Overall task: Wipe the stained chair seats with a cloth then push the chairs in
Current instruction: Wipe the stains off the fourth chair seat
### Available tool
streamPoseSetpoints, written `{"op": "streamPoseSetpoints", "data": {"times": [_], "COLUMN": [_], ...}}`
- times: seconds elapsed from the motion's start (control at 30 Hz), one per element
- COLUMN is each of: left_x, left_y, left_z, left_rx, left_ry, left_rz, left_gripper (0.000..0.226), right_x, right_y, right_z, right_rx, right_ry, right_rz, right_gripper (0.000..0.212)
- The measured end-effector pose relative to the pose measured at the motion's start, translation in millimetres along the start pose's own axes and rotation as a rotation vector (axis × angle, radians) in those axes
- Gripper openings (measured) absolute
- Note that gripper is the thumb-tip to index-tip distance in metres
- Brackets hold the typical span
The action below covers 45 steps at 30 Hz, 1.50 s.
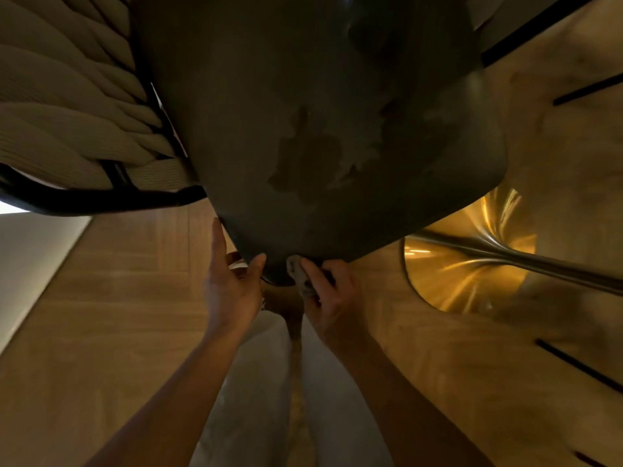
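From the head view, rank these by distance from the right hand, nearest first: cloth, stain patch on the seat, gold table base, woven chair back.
1. cloth, gripped in the right hand
2. stain patch, up on the seat
3. gold table base, to the right; too close to the stain patch to rank surely
4. woven chair back, far upper left

Floor here is warm light-brown wood planks, parquet-ish. The dark chair seat is the landmark: just to its right a shiny gold trumpet-shaped pedestal base sits on the boards. Left of the seat, a woven-rope chair back looms, but I honestly can't tell where its legs meet the floor.
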<state>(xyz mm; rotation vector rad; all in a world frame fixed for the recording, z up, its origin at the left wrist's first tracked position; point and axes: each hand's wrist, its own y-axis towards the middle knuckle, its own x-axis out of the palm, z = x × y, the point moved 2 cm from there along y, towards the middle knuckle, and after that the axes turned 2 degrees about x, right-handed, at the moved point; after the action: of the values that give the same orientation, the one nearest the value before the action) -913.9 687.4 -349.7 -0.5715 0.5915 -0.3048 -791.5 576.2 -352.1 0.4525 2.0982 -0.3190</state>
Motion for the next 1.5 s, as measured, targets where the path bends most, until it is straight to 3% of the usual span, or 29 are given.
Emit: {"op": "streamPoseSetpoints", "data": {"times": [0.13, 0.57, 0.8, 0.87, 1.03, 1.27, 1.5], "left_x": [-1, 1, 2, 1, 0, -3, -12], "left_y": [3, 10, 12, 13, 14, 11, 16], "left_z": [0, -11, -16, -15, -13, -8, -12], "left_rx": [-0.004, 0.024, 0.012, -0.004, -0.030, -0.092, -0.149], "left_ry": [0.000, -0.031, -0.075, -0.077, -0.064, -0.141, -0.257], "left_rz": [-0.023, -0.066, -0.059, -0.058, -0.048, -0.090, -0.083], "left_gripper": [0.088, 0.089, 0.089, 0.089, 0.089, 0.081, 0.051], "right_x": [-16, -120, -154, -150, -112, -41, 27], "right_y": [3, 96, 154, 158, 136, 59, 2], "right_z": [28, 159, 201, 194, 153, 39, -57], "right_rx": [0.158, 0.672, 0.867, 0.859, 0.610, 0.488, 0.276], "right_ry": [-0.001, -0.028, -0.068, -0.086, -0.131, 0.015, 0.189], "right_rz": [0.032, 0.436, 0.447, 0.394, 0.372, 0.212, -0.021], "right_gripper": [0.041, 0.028, 0.032, 0.033, 0.035, 0.048, 0.042]}}
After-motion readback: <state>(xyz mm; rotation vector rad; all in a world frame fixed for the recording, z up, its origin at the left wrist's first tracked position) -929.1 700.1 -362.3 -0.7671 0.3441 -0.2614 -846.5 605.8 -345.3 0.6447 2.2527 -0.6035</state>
